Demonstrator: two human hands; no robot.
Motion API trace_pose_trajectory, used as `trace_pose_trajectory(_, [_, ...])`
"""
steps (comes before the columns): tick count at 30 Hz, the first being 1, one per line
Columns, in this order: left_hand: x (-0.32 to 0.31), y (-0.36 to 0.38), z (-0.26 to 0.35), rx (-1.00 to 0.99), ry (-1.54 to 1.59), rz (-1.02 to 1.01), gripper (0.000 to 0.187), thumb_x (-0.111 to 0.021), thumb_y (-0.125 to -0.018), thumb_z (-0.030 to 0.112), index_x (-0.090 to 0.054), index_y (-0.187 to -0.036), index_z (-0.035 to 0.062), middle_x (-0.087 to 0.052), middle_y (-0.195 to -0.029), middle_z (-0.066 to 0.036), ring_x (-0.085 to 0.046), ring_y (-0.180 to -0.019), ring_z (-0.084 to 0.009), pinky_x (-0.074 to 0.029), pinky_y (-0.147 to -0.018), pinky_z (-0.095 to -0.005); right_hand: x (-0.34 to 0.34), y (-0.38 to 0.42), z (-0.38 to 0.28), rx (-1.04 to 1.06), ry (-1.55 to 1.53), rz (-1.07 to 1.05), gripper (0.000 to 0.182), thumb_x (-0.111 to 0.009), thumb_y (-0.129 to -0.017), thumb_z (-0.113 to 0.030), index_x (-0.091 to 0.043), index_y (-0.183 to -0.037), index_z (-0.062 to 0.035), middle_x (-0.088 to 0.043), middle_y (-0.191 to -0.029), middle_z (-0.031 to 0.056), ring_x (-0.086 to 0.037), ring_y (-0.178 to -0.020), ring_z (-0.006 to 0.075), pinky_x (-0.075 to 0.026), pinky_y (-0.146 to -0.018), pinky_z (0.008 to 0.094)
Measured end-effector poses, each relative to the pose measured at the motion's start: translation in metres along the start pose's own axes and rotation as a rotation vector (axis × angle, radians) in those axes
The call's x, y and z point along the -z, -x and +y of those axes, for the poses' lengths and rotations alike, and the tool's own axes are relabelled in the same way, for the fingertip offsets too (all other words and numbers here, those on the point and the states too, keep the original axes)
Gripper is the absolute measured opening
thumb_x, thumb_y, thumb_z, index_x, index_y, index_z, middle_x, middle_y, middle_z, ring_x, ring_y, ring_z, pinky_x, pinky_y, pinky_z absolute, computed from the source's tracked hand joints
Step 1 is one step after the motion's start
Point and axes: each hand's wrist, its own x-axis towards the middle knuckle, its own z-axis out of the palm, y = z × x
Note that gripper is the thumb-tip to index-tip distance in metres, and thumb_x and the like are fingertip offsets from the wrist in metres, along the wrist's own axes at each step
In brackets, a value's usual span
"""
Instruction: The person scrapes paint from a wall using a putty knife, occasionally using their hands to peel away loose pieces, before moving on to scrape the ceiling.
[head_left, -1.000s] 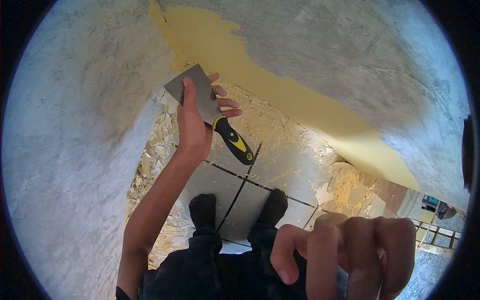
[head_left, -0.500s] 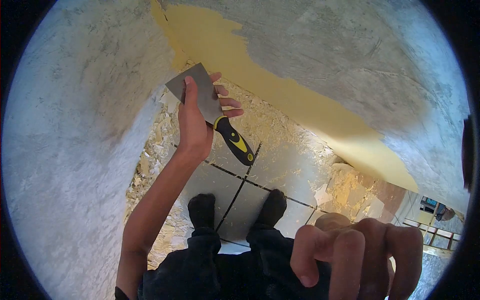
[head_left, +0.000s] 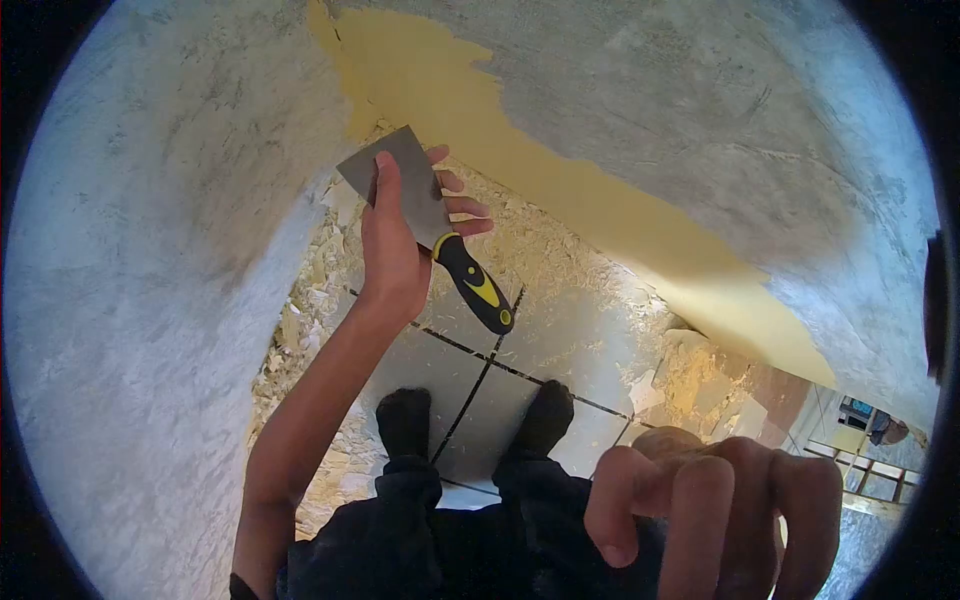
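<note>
A putty knife with a grey steel blade [head_left: 412, 180] and a black-and-yellow handle [head_left: 477, 285] is in my left hand [head_left: 393, 245]. My thumb lies over the blade's face and the fingers pass behind it, with their tips showing past its right edge. The handle points down and to the right, free of the hand. Close to the camera at the lower right is my right hand [head_left: 710, 510]. Its fingers are bent and spaced apart, and nothing shows in them; the palm is hidden.
The wall [head_left: 680, 235] has bare yellow below a ragged grey edge. Another grey wall [head_left: 150, 300] rises on the left. Pale flakes [head_left: 310, 270] litter the floor along both walls. My feet [head_left: 405, 420] stand on grey tiles [head_left: 480, 400]. Assorted items [head_left: 880, 425] lie far right.
My left hand and the putty knife have shifted very slightly to the right. The right hand is almost unchanged.
</note>
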Motion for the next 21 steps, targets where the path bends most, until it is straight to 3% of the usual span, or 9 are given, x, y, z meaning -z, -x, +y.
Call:
trace_pose_trajectory(2, [0.0, 0.0, 0.0, 0.005, 0.004, 0.002, 0.068, -0.028, -0.1, 0.057, -0.046, -0.13, -0.0009, -0.054, -0.089, -0.007, -0.064, -0.081, -0.0236, -0.056, -0.079, -0.0451, -0.014, 0.003, 0.024, 0.298, -0.183, 0.167, 0.02, -0.05, -0.1, -0.024, -0.054, -0.081, -0.0233, -0.067, -0.06, -0.0079, -0.051, -0.084, 0.0095, -0.026, -0.078, 0.0311])
trace_pose_trajectory(3, [0.001, -0.001, 0.0, 0.01, 0.008, 0.003, 0.068, -0.028, -0.1, 0.057, -0.046, -0.13, -0.0009, -0.054, -0.09, -0.007, -0.064, -0.081, -0.0236, -0.056, -0.079, -0.0449, -0.007, -0.005, 0.034, 0.298, -0.183, 0.167, 0.02, -0.05, -0.1, -0.024, -0.054, -0.081, -0.0233, -0.067, -0.06, -0.0079, -0.051, -0.084, 0.0095, -0.026, -0.078, 0.0311])
trace_pose_trajectory(5, [0.001, -0.001, -0.001, 0.006, 0.008, -0.005, 0.067, -0.028, -0.1, 0.057, -0.046, -0.13, -0.0009, -0.054, -0.09, -0.007, -0.064, -0.081, -0.0235, -0.056, -0.079, -0.0447, 0.015, -0.026, 0.047, 0.612, -0.155, -0.219, 0.018, -0.048, -0.101, -0.025, -0.054, -0.084, -0.0227, -0.068, -0.061, -0.0079, -0.051, -0.087, 0.0098, -0.026, -0.079, 0.0314])
trace_pose_trajectory(12, [-0.003, -0.012, -0.007, 0.016, 0.021, -0.007, 0.067, -0.028, -0.1, 0.057, -0.046, -0.13, -0.0001, -0.055, -0.09, -0.008, -0.064, -0.082, -0.0239, -0.055, -0.08, -0.0459, 0.035, -0.035, 0.016, 0.244, -0.068, -0.242, 0.014, -0.04, -0.104, -0.029, -0.051, -0.097, -0.0232, -0.07, -0.067, -0.0064, -0.045, -0.101, 0.0092, -0.028, -0.08, 0.0335])
trace_pose_trajectory(14, [-0.004, -0.013, -0.008, 0.025, 0.033, -0.01, 0.067, -0.027, -0.1, 0.057, -0.046, -0.131, 0.0001, -0.055, -0.09, -0.008, -0.064, -0.083, -0.0239, -0.055, -0.081, -0.0463, 0.072, -0.044, 0.042, 0.34, 0.31, -0.02, 0.01, -0.049, -0.099, -0.027, -0.049, -0.103, -0.0178, -0.064, -0.077, 0.0025, -0.05, -0.09, 0.0177, -0.037, -0.075, 0.0359])
trace_pose_trajectory(17, [-0.012, -0.013, -0.006, 0.028, 0.071, -0.024, 0.066, -0.027, -0.101, 0.056, -0.045, -0.132, 0.0005, -0.055, -0.09, -0.007, -0.063, -0.086, -0.0239, -0.055, -0.083, -0.0469, 0.122, -0.055, 0.08, 0.474, 0.882, 0.32, 0.029, -0.062, -0.091, -0.023, -0.046, -0.111, -0.0097, -0.055, -0.091, 0.0157, -0.058, -0.073, 0.0305, -0.049, -0.067, 0.0395])
trace_pose_trajectory(18, [-0.016, -0.011, -0.005, 0.028, 0.091, -0.031, 0.065, -0.027, -0.101, 0.055, -0.044, -0.132, 0.0006, -0.055, -0.091, -0.007, -0.063, -0.088, -0.024, -0.054, -0.084, -0.0471, 0.125, -0.056, 0.086, 0.478, 0.882, 0.315, 0.029, -0.062, -0.091, -0.023, -0.046, -0.111, -0.0097, -0.055, -0.091, 0.0157, -0.058, -0.073, 0.0305, -0.049, -0.067, 0.0395])
trace_pose_trajectory(20, [-0.026, -0.01, -0.005, 0.012, 0.122, -0.02, 0.064, -0.027, -0.101, 0.055, -0.043, -0.133, 0.0009, -0.054, -0.091, -0.007, -0.062, -0.089, -0.0242, -0.053, -0.086, -0.0474, 0.123, -0.057, 0.098, 0.111, 1.287, 0.388, 0.058, -0.069, -0.087, -0.018, -0.035, -0.133, -0.0065, -0.057, -0.109, 0.0231, -0.063, -0.093, 0.0374, -0.052, -0.08, 0.0421])
trace_pose_trajectory(21, [-0.029, -0.009, -0.005, 0.001, 0.155, -0.008, 0.063, -0.027, -0.101, 0.054, -0.042, -0.134, 0.0012, -0.054, -0.092, -0.007, -0.062, -0.09, -0.0244, -0.053, -0.088, -0.0478, 0.12, -0.058, 0.101, 0.114, 1.287, 0.384, 0.058, -0.069, -0.087, -0.018, -0.035, -0.133, -0.0065, -0.057, -0.109, 0.0231, -0.063, -0.093, 0.0374, -0.052, -0.08, 0.0421])
